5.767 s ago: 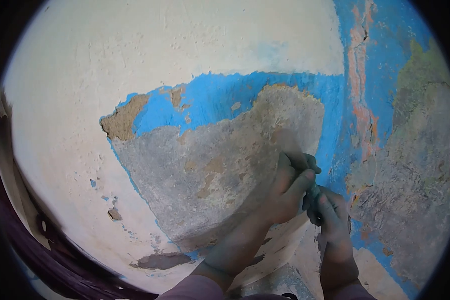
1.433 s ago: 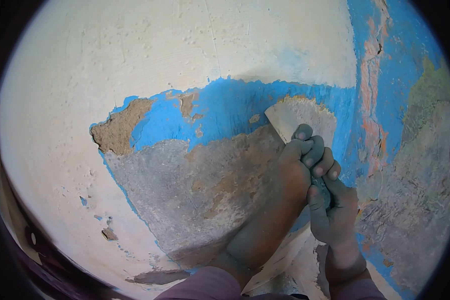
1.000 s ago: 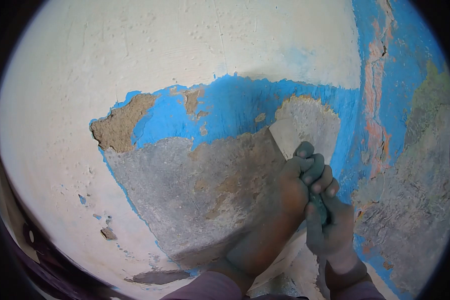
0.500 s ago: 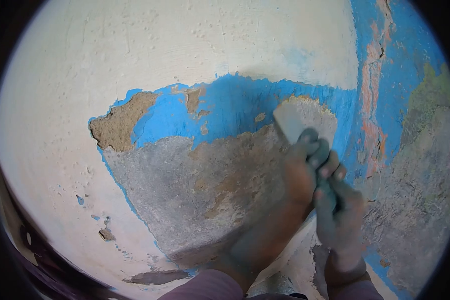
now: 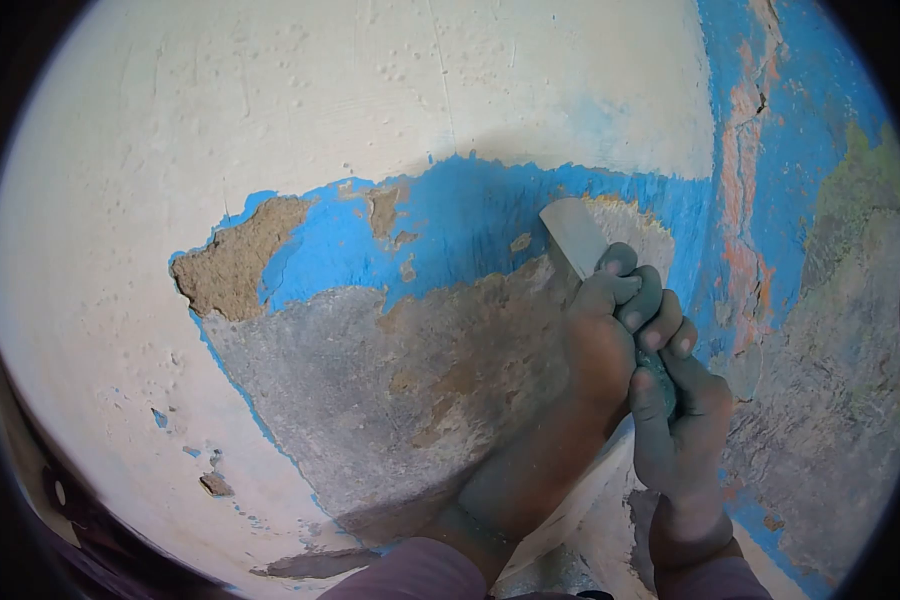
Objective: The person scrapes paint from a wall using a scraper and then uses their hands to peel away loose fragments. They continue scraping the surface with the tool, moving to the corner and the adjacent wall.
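A scraper with a pale, flat blade [image 5: 574,236] rests against the wall, its edge on the blue paint band [image 5: 460,225] beside the bare grey plaster [image 5: 370,390]. Upper on the handle, my left hand [image 5: 610,330] is closed, its fingers wrapped round the grip. Just below and to the right, my right hand [image 5: 685,425] grips the lower end of the green handle [image 5: 658,385], thumb along it. Dust coats both hands. My left forearm crosses in front of the lower grey plaster and hides part of it.
Cream paint [image 5: 320,90] covers the wall above and left. A brown crumbling patch [image 5: 240,262] lies at the blue band's left end. At right, a cracked pinkish strip [image 5: 740,200] runs down beside rough grey plaster [image 5: 820,410]. Dark purple cloth [image 5: 80,530] is at lower left.
Compared with about six seconds ago, the blade and both hands are higher in view. Over the last second the blade has moved up onto the blue band's edge, with both hands still gripping.
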